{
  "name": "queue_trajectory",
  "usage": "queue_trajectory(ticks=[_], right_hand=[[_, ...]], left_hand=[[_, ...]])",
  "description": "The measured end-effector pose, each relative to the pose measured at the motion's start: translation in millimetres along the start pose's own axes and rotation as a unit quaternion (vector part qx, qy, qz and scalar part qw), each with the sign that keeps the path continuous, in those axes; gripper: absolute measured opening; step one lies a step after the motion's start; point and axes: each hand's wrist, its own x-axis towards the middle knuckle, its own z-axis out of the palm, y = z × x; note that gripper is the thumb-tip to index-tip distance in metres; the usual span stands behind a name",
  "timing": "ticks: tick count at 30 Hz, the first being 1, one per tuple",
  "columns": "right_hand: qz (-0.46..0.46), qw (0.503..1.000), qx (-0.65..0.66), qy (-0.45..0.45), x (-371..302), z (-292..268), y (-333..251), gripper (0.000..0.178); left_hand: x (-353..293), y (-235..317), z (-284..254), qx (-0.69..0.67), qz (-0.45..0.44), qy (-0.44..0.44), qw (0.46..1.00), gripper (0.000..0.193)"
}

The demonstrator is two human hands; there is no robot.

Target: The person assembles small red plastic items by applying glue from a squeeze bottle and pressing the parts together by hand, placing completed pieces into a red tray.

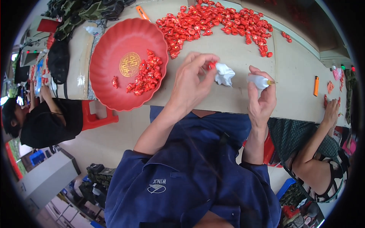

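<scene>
Seen from above at a crowded worktable point(228, 49): left hand point(192, 81) pinching a small red piece point(211, 65) between thumb and fingertips, held just over a crumpled white tissue point(224, 74) lying on the tabletop. Right hand point(262, 98) curled tight around a small white squeeze bottle point(259, 81), orange nozzle pointing right, away from the piece. Apart from each other, the two hands, with the tissue between them.

Far left, a wide red scalloped tray point(114, 41) with a gold emblem, holding a modest cluster of finished-looking red pieces point(146, 76). Far across the table, a much larger loose heap of red pieces point(216, 22). To the right, an orange lighter point(316, 86) lying well clear of the hands, and another person's hand point(330, 112) resting at the table edge. At left, a person in black point(42, 121) seated beside the tray.

Likely trouble from here, as a judgement only: too firm a squeeze sending a blob from the bottle onto fingers or tabletop; the tiny piece slipping from so light a pinch and dropping into the lap; tissue fibres sticking to the piece if touched while wet
</scene>
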Motion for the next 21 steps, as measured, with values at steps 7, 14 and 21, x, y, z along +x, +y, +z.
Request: queue_trajectory(ticks=[7,14,21], right_hand=[[-0.016,0.997,-0.014,-0.068,-26,18,-18,0.035],[-0.009,0.999,-0.007,-0.04,-30,13,-33,0.036],[-0.108,0.986,-0.077,-0.099,-25,-5,-54,0.037]], left_hand=[[-54,-9,-10,-0.522,-0.245,-0.148,0.803,0.019],[-71,-37,-14,-0.67,-0.274,-0.121,0.679,0.027],[-66,-40,-4,-0.73,-0.231,-0.151,0.626,0.021]])
